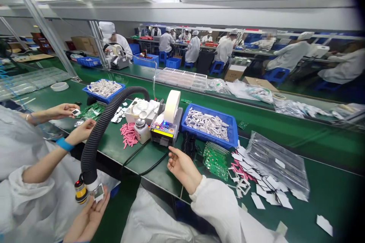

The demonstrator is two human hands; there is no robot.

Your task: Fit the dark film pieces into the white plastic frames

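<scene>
Both hands differ: left (87,216) pinches what looks like a small square part (99,193), right (182,167) hovers open, palm-up, empty.

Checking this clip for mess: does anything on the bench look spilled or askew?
Yes. White paper scraps lie scattered loose over the green bench right of the right hand, and pink strips sit in a loose heap.

Long green bench (327,197): blue plastic bins of white parts (209,125), grey tape dispenser (167,129), green circuit boards (215,159), pink strips (128,136).

place: electronics assembly factory | signs: green conveyor bench (313,136) — blue parts bins (209,123) — white-coated workers (194,47) in rows
</scene>
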